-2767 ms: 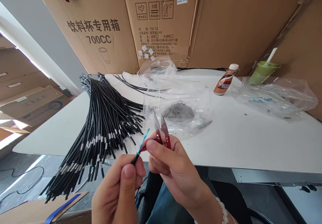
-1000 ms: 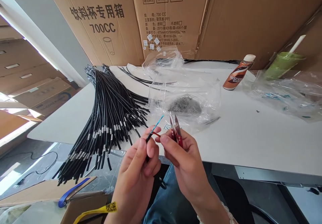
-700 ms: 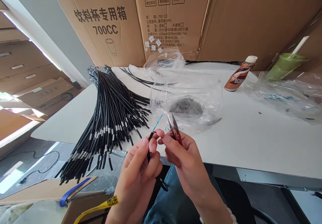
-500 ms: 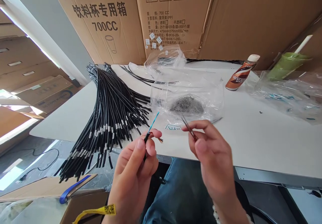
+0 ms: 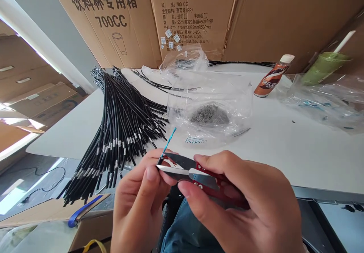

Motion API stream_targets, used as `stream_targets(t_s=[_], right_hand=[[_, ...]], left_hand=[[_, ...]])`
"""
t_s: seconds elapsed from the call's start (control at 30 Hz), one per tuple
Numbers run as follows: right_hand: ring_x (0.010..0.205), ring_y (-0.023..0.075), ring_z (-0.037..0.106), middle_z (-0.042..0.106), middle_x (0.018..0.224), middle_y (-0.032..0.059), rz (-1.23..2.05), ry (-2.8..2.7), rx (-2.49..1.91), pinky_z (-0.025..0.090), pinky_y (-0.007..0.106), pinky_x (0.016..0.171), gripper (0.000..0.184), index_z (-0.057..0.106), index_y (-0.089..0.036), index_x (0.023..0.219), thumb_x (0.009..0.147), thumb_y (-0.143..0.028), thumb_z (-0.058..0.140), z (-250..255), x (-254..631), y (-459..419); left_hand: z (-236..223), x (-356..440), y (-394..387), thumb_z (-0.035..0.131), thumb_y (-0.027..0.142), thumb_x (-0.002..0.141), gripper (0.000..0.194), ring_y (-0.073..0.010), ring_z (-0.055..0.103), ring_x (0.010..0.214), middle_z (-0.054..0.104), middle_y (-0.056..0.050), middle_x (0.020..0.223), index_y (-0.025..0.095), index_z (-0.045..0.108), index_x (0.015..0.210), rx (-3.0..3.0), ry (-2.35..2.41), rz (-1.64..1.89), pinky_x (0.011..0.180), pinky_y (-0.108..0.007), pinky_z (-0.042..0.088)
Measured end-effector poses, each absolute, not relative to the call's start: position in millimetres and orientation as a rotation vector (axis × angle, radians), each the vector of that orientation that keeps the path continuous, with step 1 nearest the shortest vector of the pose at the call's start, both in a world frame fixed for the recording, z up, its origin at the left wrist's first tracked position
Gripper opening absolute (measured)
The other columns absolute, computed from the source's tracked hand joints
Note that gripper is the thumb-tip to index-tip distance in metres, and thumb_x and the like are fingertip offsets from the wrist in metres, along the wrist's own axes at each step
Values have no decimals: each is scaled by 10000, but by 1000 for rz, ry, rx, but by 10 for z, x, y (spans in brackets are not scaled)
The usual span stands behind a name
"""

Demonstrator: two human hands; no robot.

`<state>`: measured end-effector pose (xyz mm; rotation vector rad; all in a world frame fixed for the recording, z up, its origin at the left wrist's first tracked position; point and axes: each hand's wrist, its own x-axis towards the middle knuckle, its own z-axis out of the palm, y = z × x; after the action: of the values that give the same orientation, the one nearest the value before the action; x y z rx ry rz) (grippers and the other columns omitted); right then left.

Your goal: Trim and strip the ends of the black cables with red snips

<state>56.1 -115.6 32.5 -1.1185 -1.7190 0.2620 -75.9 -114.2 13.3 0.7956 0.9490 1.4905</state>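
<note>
My left hand (image 5: 142,192) pinches the end of a black cable (image 5: 160,161). From that end a twisted blue-and-white wire pair (image 5: 170,141) points up, and a few orange-brown wires (image 5: 170,160) bend off to the right. My right hand (image 5: 241,196) is wrapped round red-handled thread snips (image 5: 187,169). Their blades are parted, with the tips at the cable end, beside my left fingers. Whether the blades touch the wires I cannot tell. A large bundle of black cables (image 5: 122,113) with silvery bands lies on the table to the left.
A clear plastic bag (image 5: 233,94) holding a heap of small grey metal pieces (image 5: 209,113) lies mid-table. Cardboard boxes (image 5: 193,22) stand behind. To the right are a Nescafe bottle (image 5: 273,78), a green cup (image 5: 327,67) and another plastic bag (image 5: 321,101).
My right hand has moved left and down to my left hand, bringing the snips' parted blades to the cable end. My left hand has shifted slightly left, still pinching the cable.
</note>
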Motion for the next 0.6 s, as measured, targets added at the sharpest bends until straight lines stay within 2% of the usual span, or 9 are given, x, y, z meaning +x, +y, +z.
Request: stream_targets(t_s=[0.13,0.33,0.4,0.53,0.6], right_hand=[[427,34,499,606,584,-72,210,-1691,-1110,382,171,429,118,608,-176,843,898,-277,632,265,547,-1154],[432,68,494,631,599,-60,285,-1699,-1135,356,212,438,95,619,-238,915,880,-316,662,201,585,-1197],[443,73,503,638,607,-58,318,-1711,-1168,364,220,462,105,616,-241,879,882,-331,670,231,608,-1209],[453,92,522,644,600,-25,329,-1705,-1178,372,240,483,260,585,-214,726,917,-380,643,293,635,-1200],[461,94,524,642,603,-16,350,-1715,-1164,358,239,471,272,589,-208,716,929,-371,634,301,641,-1187]], left_hand=[[81,-823,-1150,677,384,876,167,-89,604,747,659,16,772,265,772,808,849,867,1466,696,-121,517],[190,-729,-1164,764,396,792,193,-105,587,714,658,9,734,225,754,704,777,1007,1495,671,-139,511],[220,-700,-1162,777,417,772,209,-102,570,683,646,16,710,230,747,684,756,1010,1496,653,-141,506],[221,-692,-1148,794,425,750,219,-100,556,680,630,21,710,238,731,653,683,988,1512,665,-137,507],[200,-707,-1138,796,421,747,250,-96,546,670,619,20,695,224,711,618,669,990,1499,652,-131,503]])
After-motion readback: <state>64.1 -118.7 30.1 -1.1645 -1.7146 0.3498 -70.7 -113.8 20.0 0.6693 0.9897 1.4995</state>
